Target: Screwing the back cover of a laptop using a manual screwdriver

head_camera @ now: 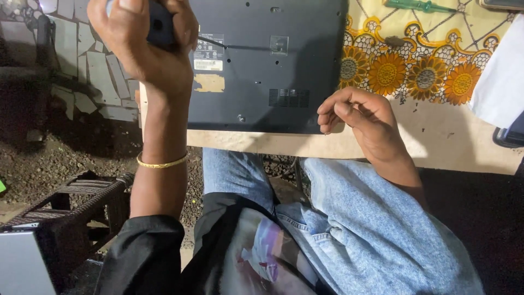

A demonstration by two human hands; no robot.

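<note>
A dark laptop [273,82] lies upside down on the table, its bottom cover facing up. My left hand [139,43] is closed around the dark handle of a screwdriver [161,27], whose thin shaft reaches right across the cover toward a small square patch. A thin gold bangle circles that wrist. My right hand [363,117] rests at the laptop's near right corner, fingers curled under, touching its edge and holding nothing that I can see.
A yellow floral tablecloth [415,65] covers the table's right part. A green screwdriver [420,5] lies at the far edge. White cloth [499,82] sits at the right. A woven stool [71,213] stands at lower left over gravel.
</note>
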